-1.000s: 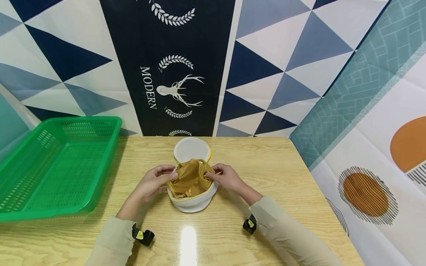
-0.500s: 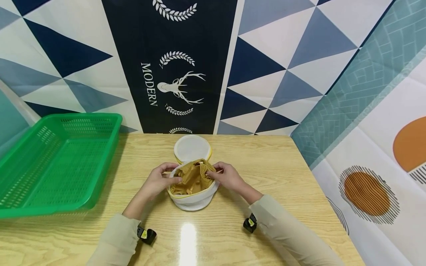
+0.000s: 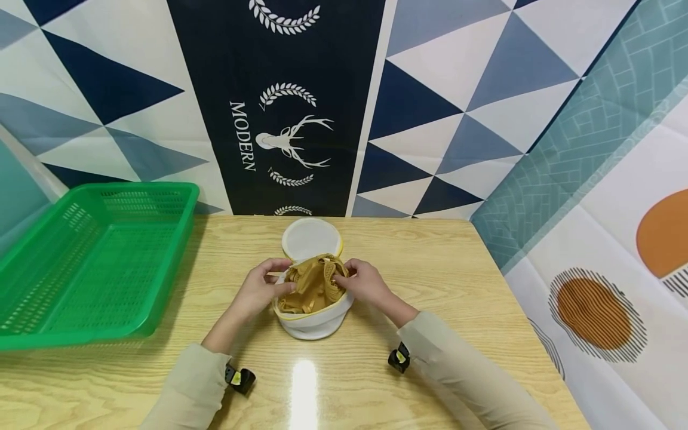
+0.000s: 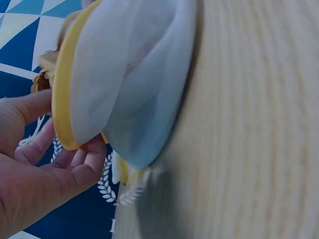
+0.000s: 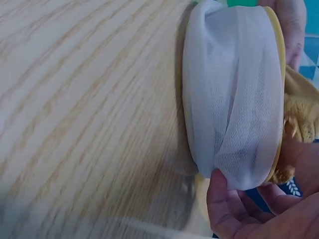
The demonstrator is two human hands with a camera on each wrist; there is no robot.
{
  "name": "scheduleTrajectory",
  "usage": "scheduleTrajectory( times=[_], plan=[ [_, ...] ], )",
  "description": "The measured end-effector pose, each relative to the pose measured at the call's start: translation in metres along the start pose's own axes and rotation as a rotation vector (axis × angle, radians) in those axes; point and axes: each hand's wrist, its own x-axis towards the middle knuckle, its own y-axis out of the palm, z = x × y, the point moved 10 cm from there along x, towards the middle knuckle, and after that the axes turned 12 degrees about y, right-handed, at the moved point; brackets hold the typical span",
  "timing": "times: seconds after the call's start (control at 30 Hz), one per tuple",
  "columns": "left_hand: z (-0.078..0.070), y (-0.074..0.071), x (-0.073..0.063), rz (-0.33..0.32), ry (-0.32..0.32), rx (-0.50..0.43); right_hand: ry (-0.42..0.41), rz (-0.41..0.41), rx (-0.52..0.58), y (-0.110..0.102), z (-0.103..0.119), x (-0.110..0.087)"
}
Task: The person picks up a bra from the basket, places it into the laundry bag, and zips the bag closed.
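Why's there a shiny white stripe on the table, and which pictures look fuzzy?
Head view: the stripe is glare, probably a light reflecting off the glossy table, otherwise fairly sharp; left wrist view: dim, soft wood grain beside the mesh bag; right wrist view: also dim, grain smeary toward the bottom.

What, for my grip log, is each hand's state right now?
Left hand: holding the bag at its left side.
Right hand: holding the bag at its right side; whether also the cloth, cannot be told.
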Motion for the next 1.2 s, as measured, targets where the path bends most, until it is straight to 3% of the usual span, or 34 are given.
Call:
scheduleTrajectory(
  times=[0.13,0.3,0.53,0.7,0.83,1.07,1.2],
  plan=[
    [-0.006,0.0,0.002,0.024,0.012,-0.024,-0.017,-0.02,-0.015,-0.002,0.0,0.0],
    [-0.009,-0.002,0.004,0.008,-0.002,-0.019,-0.013,-0.02,0.0,-0.002,-0.001,-0.001],
    [-0.012,0.006,0.004,0.033,0.004,-0.05,-0.03,-0.031,-0.009,-0.001,-0.001,-0.002],
    [-0.014,0.007,0.002,0.041,0.02,-0.054,0.015,-0.019,0.036,-0.003,0.0,-0.004],
    [-0.015,0.009,0.002,0.048,0.029,-0.012,0.058,-0.011,0.062,-0.005,0.0,-0.006],
    [-0.024,0.014,0.002,0.078,0.096,0.11,0.096,0.018,0.016,-0.002,0.001,-0.005],
    [-0.024,0.014,0.002,0.094,0.078,0.118,0.079,0.014,-0.01,-0.001,0.004,-0.004]
  ],
)
